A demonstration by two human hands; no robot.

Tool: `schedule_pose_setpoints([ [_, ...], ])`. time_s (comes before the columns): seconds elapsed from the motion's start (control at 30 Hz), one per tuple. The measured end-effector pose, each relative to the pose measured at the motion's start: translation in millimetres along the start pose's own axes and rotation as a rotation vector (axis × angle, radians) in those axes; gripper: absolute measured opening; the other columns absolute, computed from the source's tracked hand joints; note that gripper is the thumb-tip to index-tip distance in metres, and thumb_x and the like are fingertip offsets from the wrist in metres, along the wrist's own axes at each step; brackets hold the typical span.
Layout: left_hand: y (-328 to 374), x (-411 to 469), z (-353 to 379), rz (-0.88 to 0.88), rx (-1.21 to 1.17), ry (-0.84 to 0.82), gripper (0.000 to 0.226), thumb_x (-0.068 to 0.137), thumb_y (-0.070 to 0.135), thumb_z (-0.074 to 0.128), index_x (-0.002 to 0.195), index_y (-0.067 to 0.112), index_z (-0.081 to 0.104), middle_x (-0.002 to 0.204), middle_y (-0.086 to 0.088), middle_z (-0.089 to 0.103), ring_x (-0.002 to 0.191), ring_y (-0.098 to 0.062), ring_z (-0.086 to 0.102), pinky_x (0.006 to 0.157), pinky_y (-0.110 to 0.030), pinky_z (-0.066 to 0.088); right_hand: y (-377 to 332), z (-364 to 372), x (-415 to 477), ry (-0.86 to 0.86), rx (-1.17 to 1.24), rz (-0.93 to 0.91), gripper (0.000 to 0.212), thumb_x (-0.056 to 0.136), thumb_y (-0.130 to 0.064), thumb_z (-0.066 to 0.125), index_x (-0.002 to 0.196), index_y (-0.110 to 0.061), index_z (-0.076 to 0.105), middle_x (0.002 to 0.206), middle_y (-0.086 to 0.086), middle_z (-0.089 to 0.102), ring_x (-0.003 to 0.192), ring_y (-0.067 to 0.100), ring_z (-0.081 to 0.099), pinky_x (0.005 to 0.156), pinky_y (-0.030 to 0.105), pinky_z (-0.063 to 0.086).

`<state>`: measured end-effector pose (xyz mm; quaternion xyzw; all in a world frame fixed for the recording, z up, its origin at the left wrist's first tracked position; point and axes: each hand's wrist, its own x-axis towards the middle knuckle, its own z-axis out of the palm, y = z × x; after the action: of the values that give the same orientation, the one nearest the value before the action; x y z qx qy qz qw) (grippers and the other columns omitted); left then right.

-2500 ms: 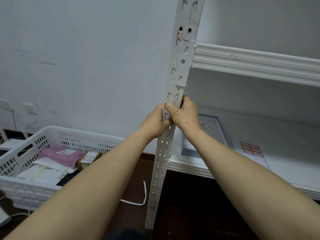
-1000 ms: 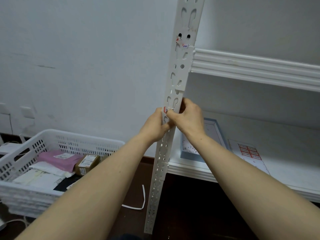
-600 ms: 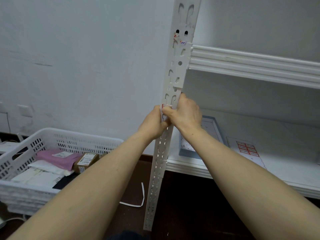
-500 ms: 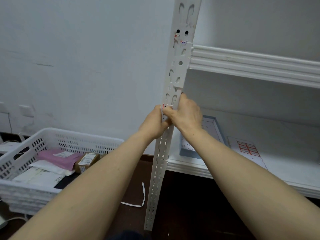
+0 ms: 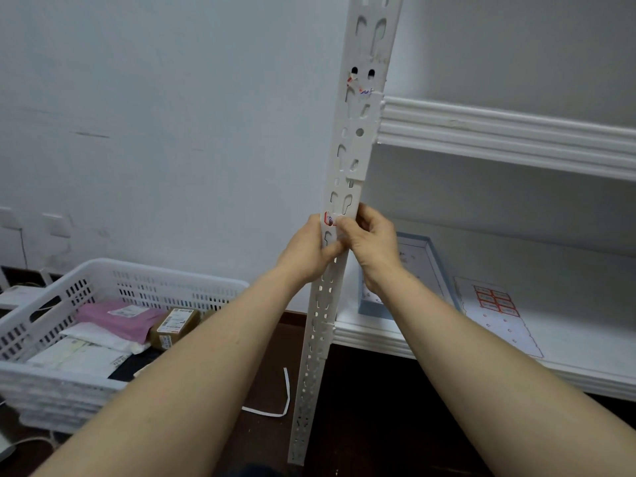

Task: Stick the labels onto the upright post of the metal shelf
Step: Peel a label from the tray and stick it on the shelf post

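While my left hand (image 5: 308, 251) and right hand (image 5: 375, 244) both grip one post (image 5: 351, 156), one label (image 5: 329, 219) sits between them, a second label (image 5: 361, 88) higher.

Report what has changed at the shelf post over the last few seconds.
Almost nothing moved. A little more of the red-edged label shows beside the right hand. Both it and the left hand still grip the upright post at the same height, pressing the label down. Label sheet and basket unchanged.
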<state>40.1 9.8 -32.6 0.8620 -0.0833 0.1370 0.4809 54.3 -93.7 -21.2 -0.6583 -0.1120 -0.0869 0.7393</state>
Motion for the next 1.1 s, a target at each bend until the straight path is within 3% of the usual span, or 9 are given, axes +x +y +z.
schedule_pose_setpoints([
  [0.2, -1.9, 1.1, -0.3, -0.013, 0.019, -0.013, 0.04, 0.091, 0.032, 0.057, 0.124, 0.015, 0.042, 0.102, 0.005, 0.052, 0.095, -0.016, 0.052, 0.084, -0.03, 0.045, 4.3, -1.1, -1.6, 0.008, 0.037, -0.011, 0.022, 0.081, -0.005, 0.067, 0.101, -0.014, 0.07, 0.097, 0.004, 0.073, 0.092, 0.018, 0.07, 0.078, 0.027, 0.057],
  [0.37, -0.9, 1.2, -0.4, 0.02, 0.035, -0.005, 0.027, 0.091, 0.027, 0.057, 0.113, 0.018, 0.043, 0.096, 0.005, 0.051, 0.09, -0.015, 0.051, 0.079, -0.029, 0.042, 4.4, 6.7, 1.4, 0.079, 0.027, -0.024, 0.019, 0.081, 0.0, 0.061, 0.098, -0.008, 0.068, 0.088, 0.005, 0.071, 0.079, 0.015, 0.067, 0.063, 0.02, 0.054],
  [0.57, -2.2, 3.4, 0.5, 0.022, 0.061, 0.001, 0.022, 0.089, 0.024, 0.057, 0.104, 0.021, 0.04, 0.092, 0.004, 0.052, 0.089, -0.02, 0.054, 0.085, -0.039, 0.049, 9.5, 15.4, 7.5, 0.144, -0.035, -0.021, 0.014, 0.076, -0.012, 0.058, 0.088, -0.016, 0.065, 0.086, 0.006, 0.069, 0.084, 0.024, 0.068, 0.078, 0.041, 0.058],
  [0.7, -1.9, 3.1, 1.0, 0.034, 0.06, -0.001, 0.031, 0.089, 0.026, 0.058, 0.116, 0.014, 0.046, 0.096, 0.003, 0.053, 0.092, -0.019, 0.054, 0.087, -0.04, 0.049, 9.3, 12.0, 6.0, 0.116, -0.015, -0.015, 0.019, 0.082, -0.003, 0.056, 0.098, -0.01, 0.064, 0.092, 0.009, 0.07, 0.086, 0.023, 0.069, 0.074, 0.036, 0.058],
  [0.83, -5.0, 3.2, 0.4, 0.005, 0.053, 0.0, 0.041, 0.09, 0.033, 0.057, 0.123, 0.011, 0.044, 0.102, 0.002, 0.055, 0.099, -0.022, 0.057, 0.09, -0.042, 0.048, 7.2, 5.6, 2.0, 0.047, 0.004, -0.036, 0.025, 0.083, 0.001, 0.061, 0.105, -0.009, 0.065, 0.095, 0.003, 0.071, 0.084, 0.011, 0.068, 0.07, 0.022, 0.055],
  [0.97, -5.9, 3.4, 1.0, 0.003, 0.028, -0.006, 0.042, 0.091, 0.034, 0.058, 0.124, 0.013, 0.043, 0.103, 0.003, 0.056, 0.101, -0.021, 0.058, 0.091, -0.04, 0.048, 4.4, -4.2, -0.9, -0.03, 0.097, 0.001, 0.027, 0.082, 0.002, 0.064, 0.106, -0.009, 0.067, 0.101, 0.006, 0.072, 0.096, 0.018, 0.069, 0.082, 0.029, 0.057],
  [1.1, -6.0, 4.2, 1.5, -0.025, 0.054, -0.004, 0.042, 0.09, 0.036, 0.057, 0.122, 0.012, 0.043, 0.097, 0.005, 0.055, 0.094, -0.018, 0.056, 0.09, -0.042, 0.048, 4.1, 1.7, -1.1, 0.028, 0.05, 0.001, 0.026, 0.081, -0.001, 0.066, 0.106, -0.006, 0.068, 0.095, 0.005, 0.073, 0.084, 0.012, 0.07, 0.067, 0.019, 0.054],
])
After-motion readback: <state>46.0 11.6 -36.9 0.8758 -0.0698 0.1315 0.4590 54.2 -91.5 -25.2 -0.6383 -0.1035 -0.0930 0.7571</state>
